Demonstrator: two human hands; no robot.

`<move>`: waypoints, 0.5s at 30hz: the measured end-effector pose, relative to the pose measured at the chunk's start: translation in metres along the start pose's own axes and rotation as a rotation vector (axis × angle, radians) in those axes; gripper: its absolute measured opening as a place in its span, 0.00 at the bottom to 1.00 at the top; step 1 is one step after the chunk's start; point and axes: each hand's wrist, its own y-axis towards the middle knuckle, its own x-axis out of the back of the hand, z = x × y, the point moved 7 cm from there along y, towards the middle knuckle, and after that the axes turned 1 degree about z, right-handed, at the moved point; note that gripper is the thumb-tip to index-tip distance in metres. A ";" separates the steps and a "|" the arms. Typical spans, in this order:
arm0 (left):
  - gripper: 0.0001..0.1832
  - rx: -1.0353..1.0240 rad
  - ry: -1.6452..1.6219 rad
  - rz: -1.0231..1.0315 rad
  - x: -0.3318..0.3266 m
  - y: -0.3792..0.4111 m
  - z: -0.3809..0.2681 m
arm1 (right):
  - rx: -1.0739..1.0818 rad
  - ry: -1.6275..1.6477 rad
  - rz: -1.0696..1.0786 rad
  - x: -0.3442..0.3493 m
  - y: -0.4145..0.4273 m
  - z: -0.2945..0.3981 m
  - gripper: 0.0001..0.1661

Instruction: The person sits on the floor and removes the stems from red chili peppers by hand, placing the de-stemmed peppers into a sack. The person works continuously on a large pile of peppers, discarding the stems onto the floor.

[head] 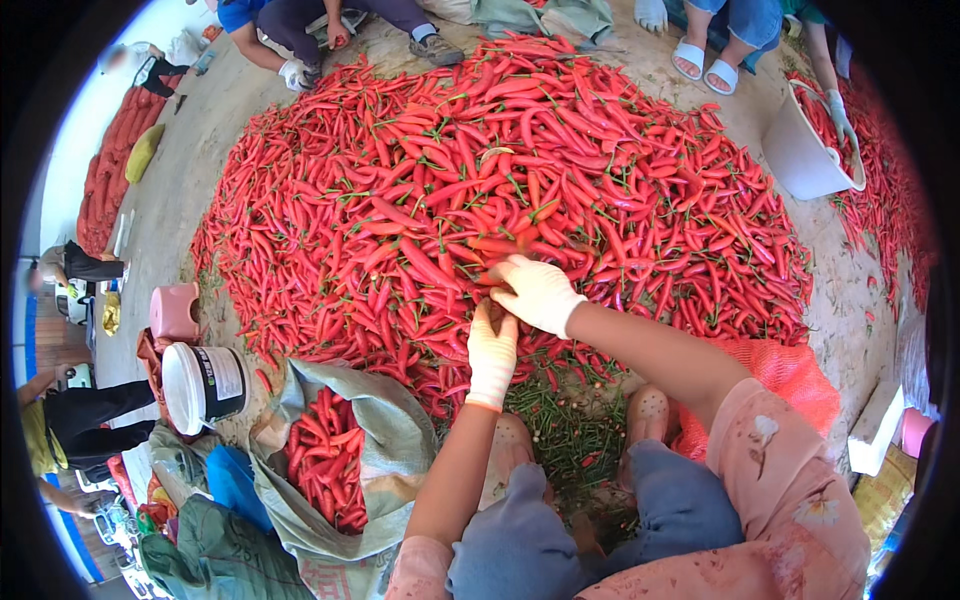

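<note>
A wide pile of red chili peppers point(337, 225) with green stems lies on the concrete floor before me. My left hand point(493, 352), in a pale knit glove, is at the pile's near edge, fingertips bent together; whether a pepper is between them is unclear. Just above and right of it, my right hand point(536, 292), gloved alike, has its fingers curled close to the left fingertips, at a blurred reddish pepper. An open woven sack point(394, 435) at lower left holds red peppers point(326, 457). Cut green stems point(574, 427) litter the floor between my shoes.
A white bucket point(184, 386) and pink stool point(174, 311) stand left. Red mesh point(795, 375) lies right of my knees. Upper right, a co-worker's gloved hand point(841, 120) reaches into a tilted white tub point(802, 157). Other people sit beyond the pile; filled red sacks point(112, 165) lie far left.
</note>
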 end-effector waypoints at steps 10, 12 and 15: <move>0.24 -0.161 0.603 -0.299 0.082 0.100 -0.087 | 0.032 -0.285 0.107 -0.003 0.022 0.009 0.18; 0.20 -0.054 0.544 -0.272 0.100 0.121 -0.074 | 0.099 -0.136 0.002 0.021 0.018 0.024 0.19; 0.13 0.071 0.055 -0.138 0.097 0.115 -0.061 | 0.255 -0.029 -0.080 0.051 -0.001 0.014 0.18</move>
